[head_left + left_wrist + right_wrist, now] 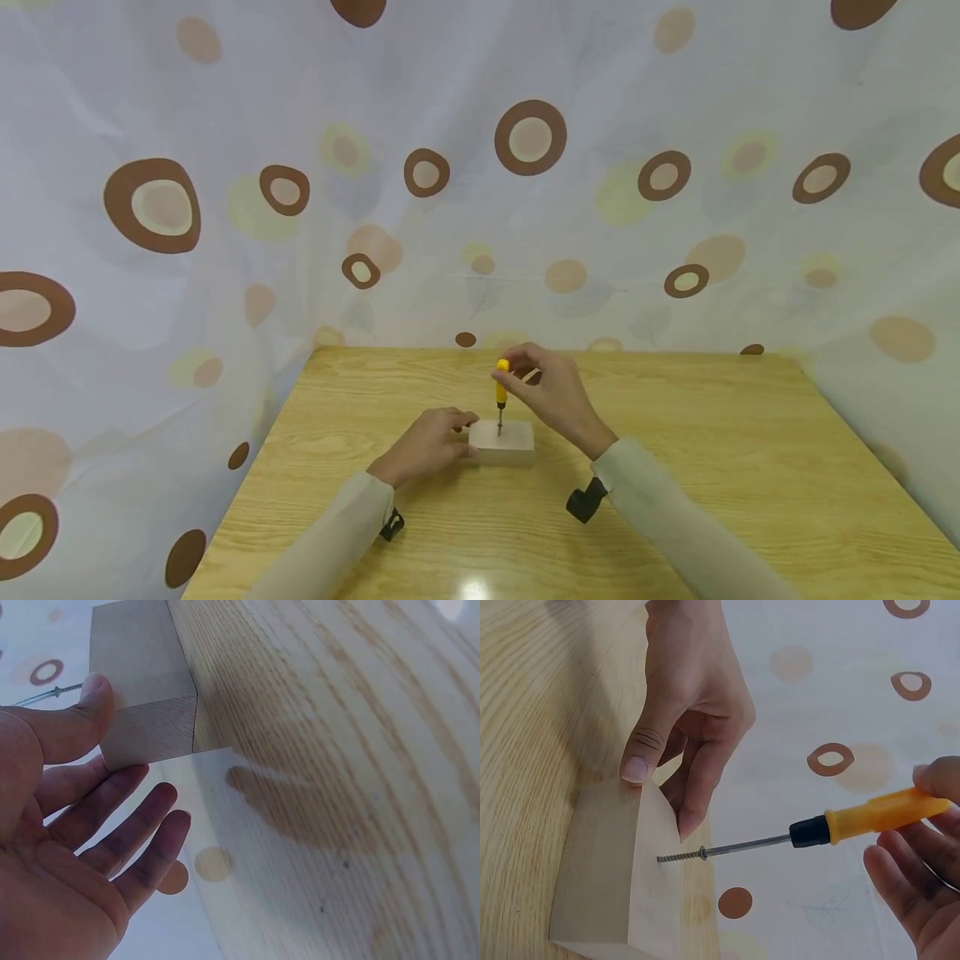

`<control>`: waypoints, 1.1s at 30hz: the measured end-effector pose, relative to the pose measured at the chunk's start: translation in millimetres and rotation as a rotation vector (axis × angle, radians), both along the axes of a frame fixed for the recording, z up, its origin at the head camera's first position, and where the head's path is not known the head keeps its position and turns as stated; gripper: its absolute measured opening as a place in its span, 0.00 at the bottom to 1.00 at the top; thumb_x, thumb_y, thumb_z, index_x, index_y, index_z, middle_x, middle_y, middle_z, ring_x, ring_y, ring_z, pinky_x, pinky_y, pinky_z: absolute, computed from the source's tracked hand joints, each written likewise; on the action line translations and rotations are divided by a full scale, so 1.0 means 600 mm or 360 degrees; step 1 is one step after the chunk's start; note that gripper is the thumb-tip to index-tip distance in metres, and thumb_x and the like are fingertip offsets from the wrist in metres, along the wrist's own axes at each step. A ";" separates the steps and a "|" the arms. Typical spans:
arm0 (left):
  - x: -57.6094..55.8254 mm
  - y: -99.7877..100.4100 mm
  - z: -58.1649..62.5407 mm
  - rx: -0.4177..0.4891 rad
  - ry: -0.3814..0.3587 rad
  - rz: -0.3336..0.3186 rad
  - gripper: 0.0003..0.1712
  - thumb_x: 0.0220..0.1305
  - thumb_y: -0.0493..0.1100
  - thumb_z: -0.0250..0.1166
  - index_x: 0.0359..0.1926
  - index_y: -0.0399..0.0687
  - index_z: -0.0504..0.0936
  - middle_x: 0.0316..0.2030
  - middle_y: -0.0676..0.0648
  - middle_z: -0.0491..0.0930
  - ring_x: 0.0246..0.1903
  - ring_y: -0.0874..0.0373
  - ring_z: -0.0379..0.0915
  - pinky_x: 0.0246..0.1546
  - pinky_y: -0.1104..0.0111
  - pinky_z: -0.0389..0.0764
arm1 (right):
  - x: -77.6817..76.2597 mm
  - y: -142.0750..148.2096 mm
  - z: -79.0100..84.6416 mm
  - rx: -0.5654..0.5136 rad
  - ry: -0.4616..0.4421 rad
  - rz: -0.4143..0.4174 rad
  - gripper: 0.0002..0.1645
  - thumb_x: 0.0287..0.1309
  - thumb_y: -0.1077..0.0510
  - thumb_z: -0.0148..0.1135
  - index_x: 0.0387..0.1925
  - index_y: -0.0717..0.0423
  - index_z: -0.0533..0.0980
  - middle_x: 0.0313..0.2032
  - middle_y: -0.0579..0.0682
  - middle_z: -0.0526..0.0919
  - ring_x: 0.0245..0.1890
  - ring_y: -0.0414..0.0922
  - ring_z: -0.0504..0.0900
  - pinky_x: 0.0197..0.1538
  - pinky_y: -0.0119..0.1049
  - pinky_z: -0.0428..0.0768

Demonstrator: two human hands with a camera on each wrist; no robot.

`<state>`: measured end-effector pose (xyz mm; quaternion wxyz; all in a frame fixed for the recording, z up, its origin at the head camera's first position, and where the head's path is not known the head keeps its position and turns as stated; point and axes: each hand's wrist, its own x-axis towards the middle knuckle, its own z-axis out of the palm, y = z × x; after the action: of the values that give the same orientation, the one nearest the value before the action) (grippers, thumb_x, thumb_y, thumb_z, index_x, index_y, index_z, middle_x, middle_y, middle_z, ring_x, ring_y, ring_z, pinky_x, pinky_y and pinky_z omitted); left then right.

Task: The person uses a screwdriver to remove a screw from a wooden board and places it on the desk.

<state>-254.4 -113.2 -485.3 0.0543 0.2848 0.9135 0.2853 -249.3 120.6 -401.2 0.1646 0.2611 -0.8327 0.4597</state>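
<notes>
A pale wooden block [504,455] lies on the table, its left end between the thumb and fingers of my left hand [429,444]. In the left wrist view that hand's thumb [95,705] presses one side of the block [142,656], while the lower fingers spread loosely. My right hand [553,392] holds a screwdriver [501,386] by its yellow handle, thumb and fingertips around it. The shaft points down, its tip at the head of a screw [682,856]. That screw stands upright in the block's top face, much of its thread showing.
The wood-grain table [697,467] extends around the block on every side. Behind it and at both sides hangs a white curtain [465,217] with brown and beige spots. Black wrist straps [587,500] show below both sleeves.
</notes>
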 end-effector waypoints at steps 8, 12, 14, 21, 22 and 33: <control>0.002 -0.002 -0.002 0.0011 -0.0013 0.0006 0.29 0.67 0.47 0.72 0.65 0.39 0.80 0.60 0.44 0.81 0.54 0.49 0.80 0.53 0.56 0.82 | 0.002 -0.004 -0.008 -0.0050 -0.0033 -0.0049 0.16 0.59 0.46 0.76 0.43 0.49 0.82 0.35 0.40 0.86 0.33 0.37 0.84 0.38 0.34 0.85; 0.002 -0.002 -0.003 0.0008 -0.0015 0.0004 0.29 0.67 0.46 0.72 0.65 0.39 0.79 0.61 0.44 0.80 0.55 0.49 0.80 0.53 0.56 0.82 | 0.001 -0.002 -0.008 -0.0059 -0.0023 -0.0102 0.15 0.58 0.46 0.76 0.39 0.50 0.83 0.32 0.40 0.86 0.31 0.37 0.84 0.37 0.35 0.85; 0.001 -0.002 -0.004 0.0012 -0.0017 0.0003 0.29 0.67 0.46 0.72 0.65 0.40 0.79 0.61 0.44 0.81 0.55 0.49 0.80 0.53 0.56 0.82 | 0.001 -0.002 -0.006 -0.0055 -0.0003 -0.0121 0.13 0.59 0.47 0.76 0.38 0.51 0.85 0.31 0.41 0.87 0.30 0.38 0.84 0.36 0.35 0.85; -0.002 -0.001 -0.007 0.0013 -0.0029 0.0006 0.30 0.67 0.47 0.72 0.66 0.39 0.79 0.60 0.45 0.81 0.55 0.49 0.80 0.53 0.56 0.82 | -0.004 0.004 0.005 0.0028 0.0046 0.0031 0.08 0.61 0.54 0.74 0.41 0.52 0.87 0.34 0.41 0.89 0.31 0.40 0.87 0.36 0.35 0.85; -0.002 -0.001 -0.007 0.0009 -0.0032 0.0009 0.30 0.67 0.47 0.72 0.66 0.40 0.79 0.60 0.45 0.81 0.55 0.49 0.80 0.53 0.56 0.82 | -0.005 0.006 0.006 0.0043 0.0046 0.0059 0.08 0.62 0.55 0.73 0.42 0.51 0.87 0.35 0.41 0.89 0.32 0.39 0.88 0.37 0.36 0.85; -0.003 -0.001 -0.004 -0.0013 -0.0036 0.0023 0.30 0.67 0.48 0.72 0.66 0.41 0.79 0.60 0.45 0.81 0.55 0.49 0.80 0.53 0.56 0.82 | -0.003 0.002 0.003 0.0029 -0.0042 -0.0065 0.14 0.66 0.52 0.71 0.50 0.52 0.85 0.38 0.43 0.88 0.37 0.39 0.86 0.42 0.34 0.86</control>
<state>-256.4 -114.0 -487.5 0.0637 0.2748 0.9160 0.2853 -251.1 121.9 -399.4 0.1607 0.2394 -0.8441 0.4520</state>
